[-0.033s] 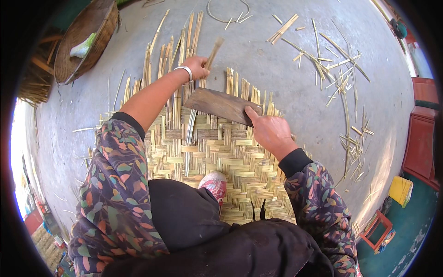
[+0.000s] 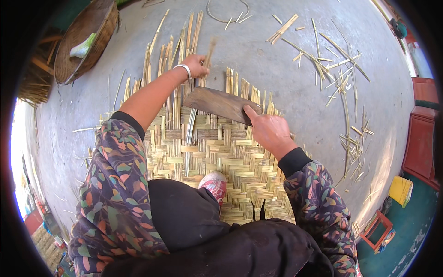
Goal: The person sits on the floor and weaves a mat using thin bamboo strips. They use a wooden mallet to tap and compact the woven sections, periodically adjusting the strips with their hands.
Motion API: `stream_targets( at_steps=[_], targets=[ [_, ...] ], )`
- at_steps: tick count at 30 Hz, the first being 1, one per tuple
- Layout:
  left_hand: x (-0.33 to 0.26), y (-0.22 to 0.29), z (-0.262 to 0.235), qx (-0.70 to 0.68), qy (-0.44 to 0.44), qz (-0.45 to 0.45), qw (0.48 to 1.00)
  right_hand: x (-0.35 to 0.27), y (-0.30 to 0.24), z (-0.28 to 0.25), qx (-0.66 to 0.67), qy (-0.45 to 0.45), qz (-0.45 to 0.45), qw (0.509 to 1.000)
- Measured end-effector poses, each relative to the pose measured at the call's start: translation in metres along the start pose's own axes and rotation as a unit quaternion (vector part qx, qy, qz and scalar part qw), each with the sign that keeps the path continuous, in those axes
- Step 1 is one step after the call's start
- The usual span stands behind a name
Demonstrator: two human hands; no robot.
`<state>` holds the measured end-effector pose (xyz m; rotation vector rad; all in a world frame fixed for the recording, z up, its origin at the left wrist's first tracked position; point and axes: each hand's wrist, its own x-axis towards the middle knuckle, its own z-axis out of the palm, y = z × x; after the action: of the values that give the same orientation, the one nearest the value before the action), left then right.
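Note:
A woven mat of flat pale bamboo strips [image 2: 240,171] lies on the floor before me, with loose strip ends standing out along its far edge. My right hand [image 2: 271,134] is closed around the handle of a broad, dark-bladed chopping knife [image 2: 214,105], index finger laid along the blade. The knife lies crosswise above the mat's far part. Beyond the blade's left end, my left hand [image 2: 195,67] pinches a bamboo strip [image 2: 210,51], its free end blurred and pointing up and away. Whether the blade touches that strip is hard to make out.
My shoe [image 2: 213,185] rests on the mat. Cut bamboo pieces [image 2: 346,87] litter the grey floor to the right. A round woven basket [image 2: 99,44] stands at far left. Red furniture [image 2: 421,145], a yellow container [image 2: 400,191] and a small red frame [image 2: 376,231] line the right side.
The held strip has swung slightly more upright, and its top has moved left. The knife has shifted a little to the left. Otherwise the scene is the same.

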<state>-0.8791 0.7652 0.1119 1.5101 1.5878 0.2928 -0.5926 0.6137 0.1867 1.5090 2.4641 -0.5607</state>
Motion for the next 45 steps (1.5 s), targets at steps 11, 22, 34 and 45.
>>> stream_targets(
  at_steps=[11,22,34,45],
  targets=[
    [0.018,-0.005,-0.005,-0.186,0.013,-0.078,0.979,0.029,-0.014,-0.005,0.006,-0.011,0.038,0.999],
    [0.03,-0.017,-0.003,-0.037,0.071,0.019,0.997,0.037,-0.013,-0.001,0.012,-0.003,0.047,0.999],
    [0.023,-0.025,0.0,0.126,0.169,0.064,0.975,0.049,-0.019,0.01,0.023,-0.049,0.069,0.996],
    [0.038,0.144,-0.084,0.082,0.08,0.184,0.976,0.025,-0.016,0.011,0.037,0.03,0.036,0.998]
  ],
)
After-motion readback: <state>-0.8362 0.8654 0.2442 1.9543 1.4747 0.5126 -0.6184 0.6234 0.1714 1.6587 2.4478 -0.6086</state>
